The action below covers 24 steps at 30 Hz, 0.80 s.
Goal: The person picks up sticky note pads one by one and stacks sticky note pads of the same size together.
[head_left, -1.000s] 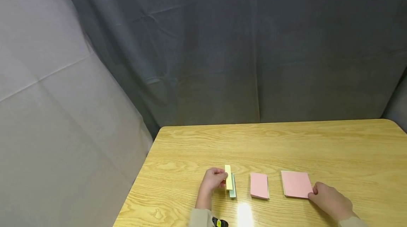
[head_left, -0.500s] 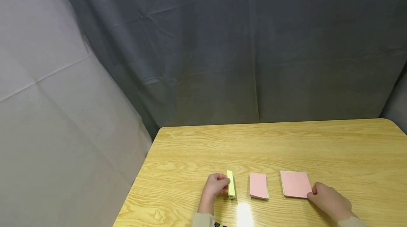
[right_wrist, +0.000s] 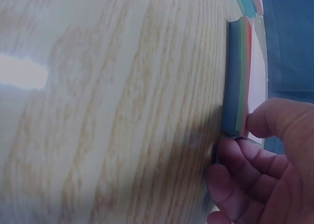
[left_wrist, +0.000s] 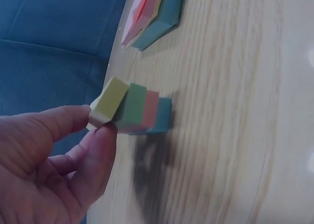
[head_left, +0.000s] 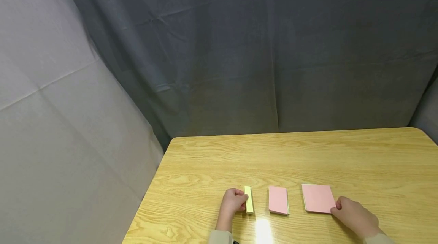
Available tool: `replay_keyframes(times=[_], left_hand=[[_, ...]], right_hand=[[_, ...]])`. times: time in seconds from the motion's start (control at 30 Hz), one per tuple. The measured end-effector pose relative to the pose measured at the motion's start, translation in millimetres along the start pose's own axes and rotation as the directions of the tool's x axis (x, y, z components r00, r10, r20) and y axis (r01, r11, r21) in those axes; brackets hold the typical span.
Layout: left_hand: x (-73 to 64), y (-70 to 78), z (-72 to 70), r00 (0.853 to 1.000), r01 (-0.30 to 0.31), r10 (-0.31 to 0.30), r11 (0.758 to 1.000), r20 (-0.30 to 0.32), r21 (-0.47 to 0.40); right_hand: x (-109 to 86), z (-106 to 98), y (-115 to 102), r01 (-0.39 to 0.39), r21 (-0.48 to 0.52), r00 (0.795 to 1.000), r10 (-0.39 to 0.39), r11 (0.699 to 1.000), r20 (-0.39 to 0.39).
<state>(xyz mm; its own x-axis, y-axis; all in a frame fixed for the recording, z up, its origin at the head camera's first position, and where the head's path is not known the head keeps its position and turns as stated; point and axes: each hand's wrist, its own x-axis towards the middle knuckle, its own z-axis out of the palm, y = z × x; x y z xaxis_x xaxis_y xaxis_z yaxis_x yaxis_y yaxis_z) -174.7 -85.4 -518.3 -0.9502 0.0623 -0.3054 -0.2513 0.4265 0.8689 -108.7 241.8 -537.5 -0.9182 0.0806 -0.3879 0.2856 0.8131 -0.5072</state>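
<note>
My left hand (head_left: 232,202) pinches a narrow yellow sticky note pad (left_wrist: 112,98) between thumb and fingers. Under it, in the left wrist view, is a stack of narrow pads: green (left_wrist: 131,106), pink (left_wrist: 150,108) and blue (left_wrist: 163,116) at the bottom. The yellow pad sits tilted against the green one. At the right, my right hand (head_left: 356,215) pinches the near right corner of a square sticky note stack (head_left: 319,198), pink on top. Its thumb is at the pink layer and its fingers at the blue bottom edge (right_wrist: 233,81).
A middle-sized sticky note stack (head_left: 278,200), also pink on top, lies between the two hands. All stand on a wooden table (head_left: 219,160). A dark grey curtain (head_left: 222,65) hangs behind its far edge, and a pale cloth (head_left: 68,122) hangs at the left.
My left hand has brought the yellow pad slightly right and nearer me, lining it up over the narrow stack, which it now covers from above. The right hand has stayed at the square stack's corner.
</note>
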Motion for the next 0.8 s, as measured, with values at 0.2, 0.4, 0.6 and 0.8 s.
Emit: replay_keyframes(times=[0.2,0.4,0.6,0.8], left_hand=[[0.0,-0.9,2.2,1.000,-0.003,0.004,0.999,-0.025,0.035],[0.9,-2.8,2.3,0.999,-0.020,0.022,0.998,-0.028,0.052],[1.0,0.9,-2.6,0.998,-0.048,0.050,0.997,-0.036,0.054],[3.3,15.1,-10.3,0.994,-0.105,0.108,0.989,-0.027,0.099]], right_hand=[[0.3,0,0,-0.005,0.001,1.000,0.005,1.000,0.006],[0.1,0,0,-0.001,0.006,1.000,0.001,1.000,0.002],[1.6,1,2,0.015,0.008,1.000,-0.015,1.000,0.002],[-1.0,-6,7,0.076,0.101,0.997,-0.078,0.992,0.022]])
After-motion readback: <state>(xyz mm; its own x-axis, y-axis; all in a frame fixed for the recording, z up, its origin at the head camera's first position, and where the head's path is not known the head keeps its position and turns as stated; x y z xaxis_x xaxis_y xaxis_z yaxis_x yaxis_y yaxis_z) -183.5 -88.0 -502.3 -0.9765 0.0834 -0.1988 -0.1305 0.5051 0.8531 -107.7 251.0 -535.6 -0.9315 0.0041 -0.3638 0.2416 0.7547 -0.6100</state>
